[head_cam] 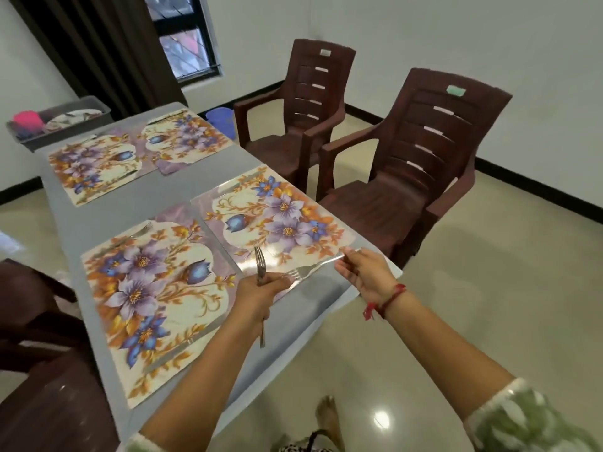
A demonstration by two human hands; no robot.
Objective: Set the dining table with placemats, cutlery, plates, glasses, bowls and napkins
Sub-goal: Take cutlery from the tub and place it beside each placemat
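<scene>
Four flowered placemats lie on the grey table (98, 220) in two pairs, and the person stands at the near corner, both hands over the near right placemat (277, 216). The left hand (261, 290) is closed round the middle of a fork (260, 264), held upright with its tines pointing up and its handle end sticking out below the fist – whether there is more than one piece in that grip I cannot tell. The right hand (363, 272), a red thread bracelet (388, 300) at its wrist, pinches the handle end of a second fork (306, 270), which lies low along the mat's near edge, tines pointing toward the left hand and close beside it. The near left placemat (153, 298) lies just beside this one; the far left placemat (94, 164) and far right placemat (186, 138) overlap a little at the other end. Beyond them, at the table's far end, is a grey tub (65, 125) holding something pink and what look like plates. Two brown plastic chairs (408, 177) stand along the table's right side – a blue bucket (222, 120) on the floor past them.
</scene>
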